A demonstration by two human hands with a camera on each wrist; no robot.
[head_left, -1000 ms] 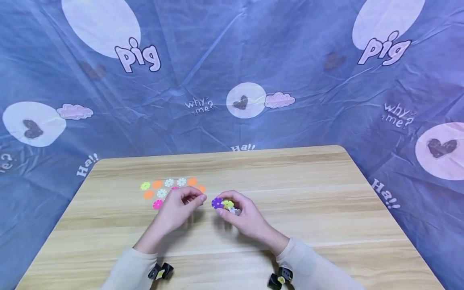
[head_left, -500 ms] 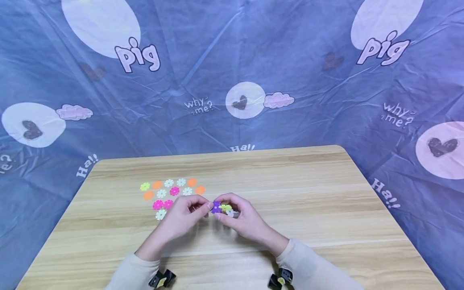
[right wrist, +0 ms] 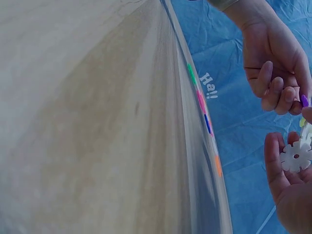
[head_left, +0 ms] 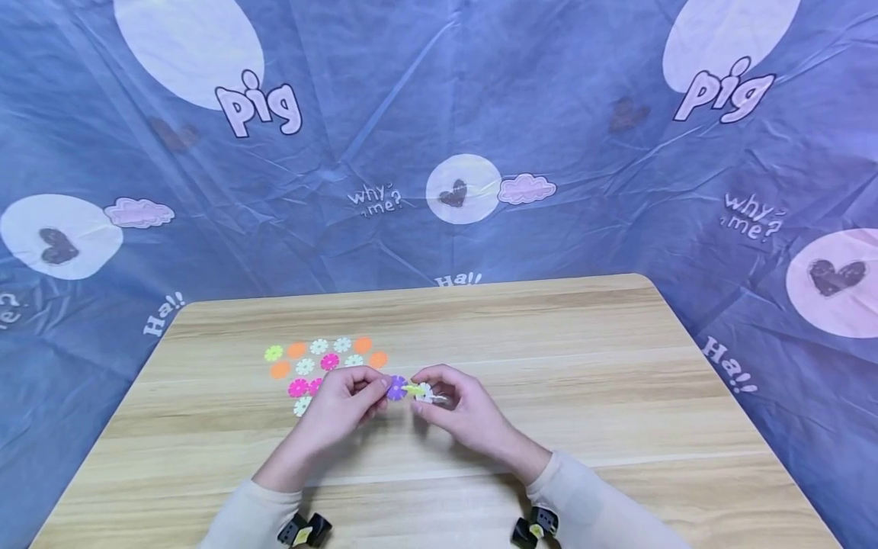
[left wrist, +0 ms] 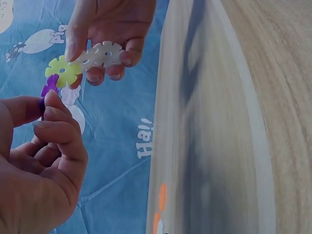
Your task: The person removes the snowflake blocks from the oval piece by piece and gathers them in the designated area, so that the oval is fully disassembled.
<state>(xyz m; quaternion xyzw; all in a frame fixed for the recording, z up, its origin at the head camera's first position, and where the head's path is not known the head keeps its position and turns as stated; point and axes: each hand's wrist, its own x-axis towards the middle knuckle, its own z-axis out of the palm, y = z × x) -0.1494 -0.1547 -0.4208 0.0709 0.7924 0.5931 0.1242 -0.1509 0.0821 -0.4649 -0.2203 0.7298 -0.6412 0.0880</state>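
Observation:
A chain of interlocked snowflake discs spans my two hands above the table. My left hand (head_left: 346, 400) pinches the purple snowflake disc (head_left: 396, 388) at its left end between thumb and finger. The yellow snowflake disc (left wrist: 62, 70) joins the purple one, and white snowflake discs (left wrist: 107, 54) follow towards the right palm. With thumb and fingers, my right hand (head_left: 459, 412) holds the chain around the yellow and white part. In the right wrist view, a white snowflake disc (right wrist: 296, 156) shows flat against the right fingers.
Loose snowflake discs lie in loose rows left of the hands: a yellow disc (head_left: 273, 353), orange discs (head_left: 280, 370), white discs (head_left: 319, 346) and pink discs (head_left: 330, 361). My left forearm covers part of that group. A printed blue cloth (head_left: 384, 244) hangs behind the wooden table (head_left: 583, 351).
My left hand has come right to meet the chain and now grips the purple disc. The chain is more stretched out, its purple end further left and the yellow disc turned edge-on.

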